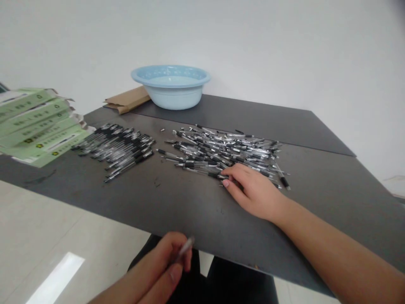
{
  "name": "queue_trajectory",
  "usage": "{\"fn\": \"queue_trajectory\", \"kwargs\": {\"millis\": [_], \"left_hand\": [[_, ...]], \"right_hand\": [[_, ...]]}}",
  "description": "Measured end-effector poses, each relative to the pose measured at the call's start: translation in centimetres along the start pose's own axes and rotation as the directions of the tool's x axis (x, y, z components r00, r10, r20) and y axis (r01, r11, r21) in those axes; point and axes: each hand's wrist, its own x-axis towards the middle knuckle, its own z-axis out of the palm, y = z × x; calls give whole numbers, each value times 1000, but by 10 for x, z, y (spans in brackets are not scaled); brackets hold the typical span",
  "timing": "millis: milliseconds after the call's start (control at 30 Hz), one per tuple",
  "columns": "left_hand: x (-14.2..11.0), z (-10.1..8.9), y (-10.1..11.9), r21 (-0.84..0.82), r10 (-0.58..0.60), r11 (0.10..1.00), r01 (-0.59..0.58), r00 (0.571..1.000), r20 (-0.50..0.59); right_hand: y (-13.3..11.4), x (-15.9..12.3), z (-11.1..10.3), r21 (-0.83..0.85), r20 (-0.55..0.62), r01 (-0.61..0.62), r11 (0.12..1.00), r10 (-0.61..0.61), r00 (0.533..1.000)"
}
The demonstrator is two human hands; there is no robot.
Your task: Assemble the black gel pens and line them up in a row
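Note:
My left hand [172,261] is closed over the table's front edge, above my lap. Out of its fingers sticks a blurred, clear pen [186,248], mostly hidden by the hand. My right hand [249,188] rests at the front of a loose pile of pens [228,147]. Its thumb and forefinger pinch the end of a clear pen with a black grip [202,171]. Many pens in the pile lie crosswise, with small black and clear parts among them. Further left, a neater batch of pens [123,145] lies roughly side by side, slanted the same way.
Green printed cardboard boxes [47,122] are stacked at the table's left. A light blue basin [177,95] stands at the back beside a flat brown cardboard piece [128,99]. The dark grey table [177,202] meets a white wall behind.

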Motion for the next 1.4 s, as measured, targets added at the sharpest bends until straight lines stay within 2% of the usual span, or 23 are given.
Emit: {"fn": "queue_trajectory", "kwargs": {"millis": [67,167,233,367,433,533,667,767,833,900,967,1033,1100,1167,1200,1267,1300,1333,1400], "left_hand": [[-1,-27,16,-16,-102,995,101,991,-82],[9,-49,29,29,-53,998,59,982,-180],[22,-57,33,170,19,985,15,980,-200],[50,-67,42,452,115,891,-33,981,-154],[60,-69,48,507,133,860,-50,983,-130],[69,-70,54,482,141,874,-60,981,-132],[68,-74,47,313,138,947,-72,971,-195],[65,-80,36,-19,65,997,-75,943,-326],[65,-83,29,-287,-66,956,-65,902,-426],[66,-82,25,-500,-187,859,-107,844,-502],[69,-76,25,-602,-239,773,-199,788,-567],[72,-69,29,-614,-231,735,-287,746,-625],[73,-68,32,-585,-192,719,-376,701,-687],[74,-77,34,-525,-150,731,-436,648,-747],[74,-84,33,-471,-125,771,-428,624,-771],[77,-103,29,-244,-34,933,-265,609,-792],[79,-114,27,-46,36,992,-114,628,-778],[82,-123,23,188,109,981,47,670,-734],[89,-139,14,378,158,915,137,743,-651]], "right_hand": [[0,0,0,-17,9,8,1000,-7,1000],[-2,-2,-2,-42,-6,33,999,-34,999],[-8,-6,-3,-14,-7,88,996,-88,996],[-26,-12,-1,219,8,232,948,-240,971],[-35,-13,2,277,-2,275,921,-286,958],[-41,-13,6,253,7,304,919,-316,949],[-36,-10,8,246,-23,275,930,-278,960],[-29,-8,10,300,-113,213,930,-187,976],[-27,-7,12,330,-141,169,929,-129,982],[-27,-7,14,346,-130,141,928,-101,986],[-30,-8,16,353,-96,138,925,-112,989],[-32,-9,18,355,-47,151,922,-143,989],[-34,-11,20,355,-4,156,922,-166,986],[-35,-12,21,341,23,155,927,-173,985],[-34,-12,21,326,25,155,932,-172,985],[-33,-12,21,289,23,157,944,-171,985],[-33,-12,20,270,21,160,949,-172,985],[-32,-12,19,254,22,162,953,-174,985],[-32,-11,18,229,32,165,959,-177,984]]}}
